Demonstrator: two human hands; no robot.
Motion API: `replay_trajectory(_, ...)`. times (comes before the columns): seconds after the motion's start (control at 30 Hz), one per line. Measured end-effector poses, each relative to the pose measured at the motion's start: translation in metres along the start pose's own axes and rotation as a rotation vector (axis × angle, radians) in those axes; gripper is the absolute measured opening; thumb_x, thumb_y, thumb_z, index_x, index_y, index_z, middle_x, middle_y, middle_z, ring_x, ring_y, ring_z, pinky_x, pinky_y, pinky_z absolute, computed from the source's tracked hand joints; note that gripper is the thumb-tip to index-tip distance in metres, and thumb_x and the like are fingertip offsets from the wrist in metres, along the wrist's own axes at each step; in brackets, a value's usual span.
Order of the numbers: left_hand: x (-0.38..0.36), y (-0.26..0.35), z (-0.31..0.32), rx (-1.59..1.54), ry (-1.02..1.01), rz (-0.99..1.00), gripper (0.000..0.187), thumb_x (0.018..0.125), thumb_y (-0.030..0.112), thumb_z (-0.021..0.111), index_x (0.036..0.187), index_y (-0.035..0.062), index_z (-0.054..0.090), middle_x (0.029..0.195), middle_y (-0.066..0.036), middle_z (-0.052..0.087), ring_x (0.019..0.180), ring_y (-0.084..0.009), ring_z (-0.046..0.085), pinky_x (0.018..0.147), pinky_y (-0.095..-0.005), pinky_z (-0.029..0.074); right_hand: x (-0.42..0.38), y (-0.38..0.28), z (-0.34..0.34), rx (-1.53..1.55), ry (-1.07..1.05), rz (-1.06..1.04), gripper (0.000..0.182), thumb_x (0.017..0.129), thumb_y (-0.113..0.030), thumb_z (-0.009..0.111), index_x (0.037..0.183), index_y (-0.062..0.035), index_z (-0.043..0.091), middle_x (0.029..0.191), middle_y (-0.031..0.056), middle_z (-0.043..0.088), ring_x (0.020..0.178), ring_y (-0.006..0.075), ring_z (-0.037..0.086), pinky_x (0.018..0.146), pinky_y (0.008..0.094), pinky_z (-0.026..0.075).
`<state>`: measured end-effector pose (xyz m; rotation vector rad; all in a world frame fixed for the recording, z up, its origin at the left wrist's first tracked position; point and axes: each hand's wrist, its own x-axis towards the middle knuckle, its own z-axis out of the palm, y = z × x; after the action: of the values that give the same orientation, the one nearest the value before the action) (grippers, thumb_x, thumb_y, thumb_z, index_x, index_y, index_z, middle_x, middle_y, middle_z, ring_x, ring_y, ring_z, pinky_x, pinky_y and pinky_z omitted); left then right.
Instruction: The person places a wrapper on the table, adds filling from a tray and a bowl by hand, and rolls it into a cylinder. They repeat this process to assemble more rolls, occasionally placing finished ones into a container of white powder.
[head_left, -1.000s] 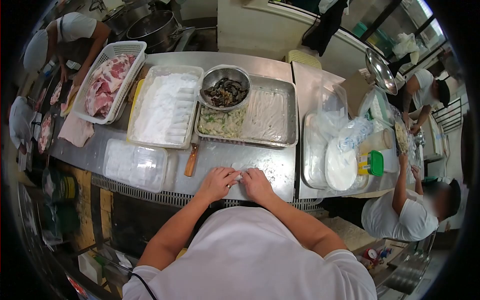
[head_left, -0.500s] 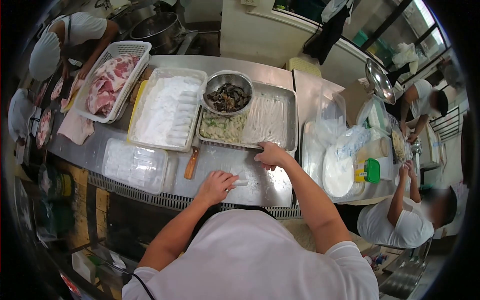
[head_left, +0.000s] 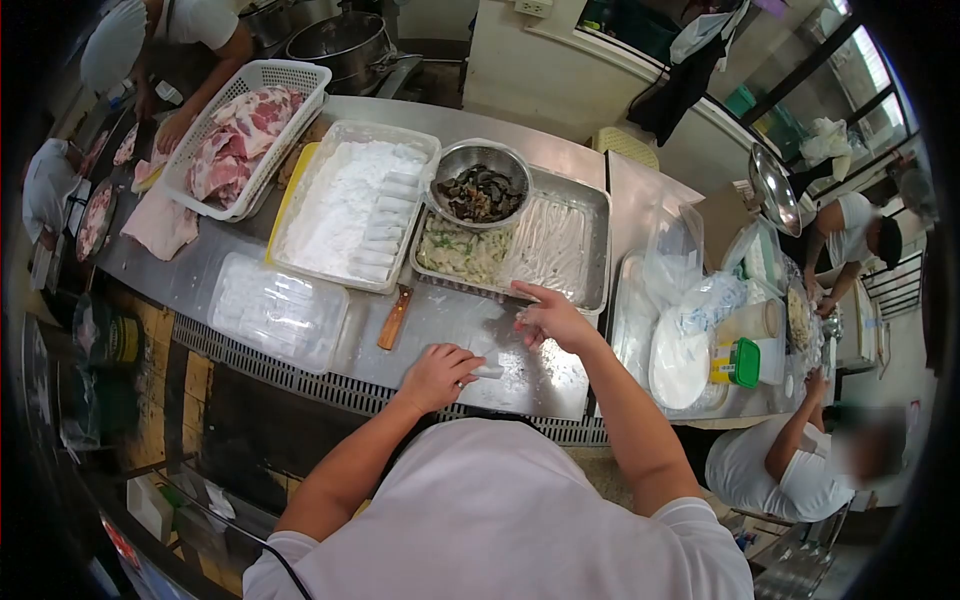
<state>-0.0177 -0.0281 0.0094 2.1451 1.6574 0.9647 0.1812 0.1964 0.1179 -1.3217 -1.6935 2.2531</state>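
Observation:
My left hand (head_left: 437,378) is curled round a small white roll (head_left: 488,370) near the front edge of the steel table. My right hand (head_left: 550,320) has its fingers apart, index finger stretched toward the near rim of a metal tray (head_left: 603,240); nothing shows in it. Green-flecked filling (head_left: 465,249) and pale strips (head_left: 548,240) lie in that tray. A steel bowl (head_left: 437,168) with dark pieces rests on the tray's far left part. Left of it, a white tub (head_left: 428,145) holds white powder (head_left: 335,205) and several white rolls (head_left: 385,230). A wooden-handled knife (head_left: 395,318) lies in front.
A lidded plastic box (head_left: 275,310) lies at the front left, and a white basket (head_left: 318,75) of raw meat stands behind. To the right are plastic bags (head_left: 712,300) and a green-lidded tub (head_left: 742,362). Co-workers (head_left: 780,450) are at the right and the far left.
My right hand has lifted from the tray's near rim and its fingers have spread. My left hand stays at the roll. The view has shifted slightly, with the table's contents now farther right.

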Motion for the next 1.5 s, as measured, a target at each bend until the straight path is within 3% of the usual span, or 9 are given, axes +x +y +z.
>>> replay_trajectory(0.23, -0.001, 0.0, 0.0, -0.02, 0.01, -0.004, 0.038, 0.093, 0.021, 0.081, 0.13, 0.0166, 0.076, 0.12, -0.001, 0.075, 0.115, -0.0279, 0.066, 0.101, -0.0443, 0.051, 0.031, -0.021, 0.034, -0.358, 0.025, 0.073, 0.082, 0.097, -0.005, 0.069, 0.172, -0.0089, 0.038, 0.09, 0.0134, 0.075, 0.06, 0.0212, 0.071, 0.052, 0.0373, 0.061)
replay_trajectory(0.43, -0.001, 0.001, 0.0, -0.029, 0.04, 0.005, 0.037, 0.093, 0.02, 0.082, 0.129, 0.0165, 0.077, 0.12, 0.0, 0.075, 0.114, -0.0269, 0.066, 0.099, -0.0443, 0.051, 0.019, 0.002, 0.01, 0.353, -0.187, 0.071, 0.068, 0.099, -0.006, 0.065, 0.165, -0.0078, 0.049, 0.093, 0.0119, 0.072, 0.067, 0.0209, 0.072, 0.062, 0.0382, 0.062)
replay_trajectory(0.53, -0.001, 0.0, 0.0, -0.035, 0.036, 0.009, 0.036, 0.093, 0.02, 0.082, 0.128, 0.0164, 0.077, 0.12, 0.0, 0.075, 0.113, -0.0266, 0.066, 0.099, -0.0439, 0.05, 0.008, 0.015, 0.011, 0.177, -0.205, 0.075, 0.071, 0.095, -0.004, 0.067, 0.164, -0.0111, 0.052, 0.109, 0.0155, 0.072, 0.091, 0.0262, 0.076, 0.082, 0.042, 0.063)
replay_trajectory(0.63, -0.002, -0.001, 0.002, -0.025, 0.034, 0.01, 0.037, 0.093, 0.02, 0.082, 0.129, 0.0162, 0.077, 0.119, 0.0, 0.075, 0.113, -0.0265, 0.066, 0.099, -0.0436, 0.05, -0.005, 0.038, 0.025, -0.905, -0.089, -0.487, 0.077, 0.092, -0.004, 0.065, 0.166, -0.0223, 0.053, 0.138, 0.025, 0.064, 0.121, 0.0344, 0.069, 0.104, 0.049, 0.058)
replay_trajectory(0.67, -0.001, -0.001, 0.003, -0.029, 0.036, 0.013, 0.037, 0.093, 0.02, 0.082, 0.129, 0.0162, 0.076, 0.119, 0.0, 0.075, 0.113, -0.0264, 0.066, 0.098, -0.0436, 0.05, -0.01, 0.043, 0.027, -1.13, -0.057, -0.487, 0.078, 0.09, -0.007, 0.068, 0.165, -0.0284, 0.055, 0.158, 0.0245, 0.051, 0.146, 0.0415, 0.05, 0.121, 0.0517, 0.045)
replay_trajectory(0.97, 0.0, 0.001, -0.001, -0.014, 0.021, 0.005, 0.037, 0.092, 0.02, 0.082, 0.129, 0.0161, 0.076, 0.119, -0.001, 0.075, 0.114, -0.0266, 0.066, 0.099, -0.0438, 0.05, -0.026, 0.083, 0.012, -1.945, 0.02, -0.596, 0.076, 0.101, -0.026, 0.067, 0.172, -0.0337, 0.041, 0.184, 0.0115, 0.02, 0.165, 0.0462, 0.026, 0.129, 0.0646, 0.033)
replay_trajectory(1.17, 0.002, 0.001, 0.0, -0.021, -0.013, -0.018, 0.036, 0.094, 0.021, 0.079, 0.13, 0.0158, 0.075, 0.124, -0.002, 0.073, 0.118, -0.027, 0.065, 0.102, -0.0444, 0.05, -0.044, 0.103, 0.033, -1.19, 0.115, -0.876, 0.051, 0.089, -0.011, 0.075, 0.138, -0.0037, 0.066, 0.136, 0.0222, 0.065, 0.132, 0.0432, 0.061, 0.116, 0.051, 0.05)
replay_trajectory(1.33, 0.007, 0.005, -0.003, 0.016, -0.027, -0.06, 0.036, 0.096, 0.02, 0.077, 0.131, 0.0143, 0.073, 0.13, -0.006, 0.069, 0.123, -0.0296, 0.063, 0.105, -0.0458, 0.049, -0.025, 0.121, 0.079, -1.088, 0.281, -0.875, 0.042, 0.084, -0.009, 0.082, 0.124, -0.0038, 0.07, 0.12, 0.0168, 0.067, 0.111, 0.0392, 0.064, 0.099, 0.0479, 0.053)
replay_trajectory(1.5, 0.017, 0.001, 0.004, -0.016, 0.089, -0.037, 0.035, 0.096, 0.019, 0.076, 0.13, 0.0117, 0.073, 0.129, -0.009, 0.068, 0.125, -0.0338, 0.062, 0.106, -0.0488, 0.049, -0.019, 0.114, 0.077, -1.227, 0.392, -0.873, 0.032, 0.094, -0.017, 0.074, 0.123, -0.0037, 0.07, 0.117, 0.0164, 0.067, 0.112, 0.0385, 0.062, 0.101, 0.0494, 0.049)
